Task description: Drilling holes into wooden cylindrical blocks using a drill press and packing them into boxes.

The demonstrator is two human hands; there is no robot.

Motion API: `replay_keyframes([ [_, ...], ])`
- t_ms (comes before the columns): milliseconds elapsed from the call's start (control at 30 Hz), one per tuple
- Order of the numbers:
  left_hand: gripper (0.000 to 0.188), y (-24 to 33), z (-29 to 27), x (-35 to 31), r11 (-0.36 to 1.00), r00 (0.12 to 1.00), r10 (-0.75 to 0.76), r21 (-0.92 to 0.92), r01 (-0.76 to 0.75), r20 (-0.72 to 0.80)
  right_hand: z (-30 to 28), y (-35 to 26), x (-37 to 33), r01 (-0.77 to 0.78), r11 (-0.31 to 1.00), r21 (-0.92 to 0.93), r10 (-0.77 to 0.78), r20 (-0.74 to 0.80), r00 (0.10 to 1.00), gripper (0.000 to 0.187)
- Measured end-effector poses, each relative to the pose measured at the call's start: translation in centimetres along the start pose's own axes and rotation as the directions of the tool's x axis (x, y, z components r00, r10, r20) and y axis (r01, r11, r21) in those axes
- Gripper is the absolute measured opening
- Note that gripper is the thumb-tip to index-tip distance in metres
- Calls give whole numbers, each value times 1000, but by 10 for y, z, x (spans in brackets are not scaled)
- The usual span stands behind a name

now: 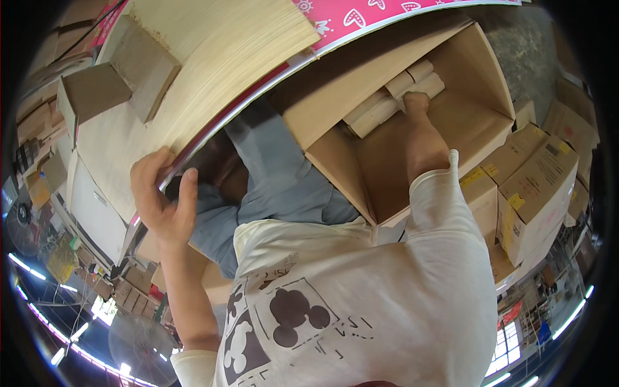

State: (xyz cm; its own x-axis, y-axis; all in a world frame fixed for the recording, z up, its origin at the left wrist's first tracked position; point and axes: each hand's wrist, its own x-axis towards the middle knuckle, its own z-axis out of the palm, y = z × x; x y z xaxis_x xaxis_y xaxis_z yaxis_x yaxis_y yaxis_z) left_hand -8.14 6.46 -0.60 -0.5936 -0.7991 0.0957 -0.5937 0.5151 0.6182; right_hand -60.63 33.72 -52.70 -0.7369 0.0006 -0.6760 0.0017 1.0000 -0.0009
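My right hand point(417, 103) reaches down into an open cardboard box point(387, 174) at my right. Its fingers are curled against one of several pale, wood-coloured blocks point(373, 115) lying in rows along the box's far side; the fingertips are partly hidden. At the left, my left hand point(166, 197) is at the edge of a light wood-grain tabletop point(219, 55). The fingers bend toward that edge, the thumb stands apart from them, and nothing shows in the grasp.
Brown boards joined at angles point(122, 80) stand on the tabletop. Its far edge borders a pink patterned panel point(361, 16). Closed cartons point(538, 174) are stacked at the right, beside the open box. A fan point(138, 332) shows at the lower left.
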Motion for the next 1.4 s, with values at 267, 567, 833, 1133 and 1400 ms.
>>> replay_keyframes([
  [267, 53, 7, 7, 4, 1000, 999, -15, -6, 14, -36, -14, -17, -16, -108, 979, 171, 129, -118, 985, 55],
  [567, 46, 7, -2, -4, 997, 999, 39, -62, -41, -18, 33, -12, -85, 555, 812, -180, -511, 240, 825, 50],
  [833, 33, -15, -30, -119, 979, 983, -180, 90, 182, -22, 48, 17, -31, 537, 841, -66, -505, 260, 823, 73],
  [1133, 29, -98, -48, -292, 668, 628, -719, -43, 743, -299, 58, -9, -73, 930, -89, -356, -725, 664, 185, 21],
  [1400, 44, -179, -18, -440, 286, 214, -930, -224, 932, -297, 47, -72, -69, 597, 673, 437, -708, 614, 349, 67],
])
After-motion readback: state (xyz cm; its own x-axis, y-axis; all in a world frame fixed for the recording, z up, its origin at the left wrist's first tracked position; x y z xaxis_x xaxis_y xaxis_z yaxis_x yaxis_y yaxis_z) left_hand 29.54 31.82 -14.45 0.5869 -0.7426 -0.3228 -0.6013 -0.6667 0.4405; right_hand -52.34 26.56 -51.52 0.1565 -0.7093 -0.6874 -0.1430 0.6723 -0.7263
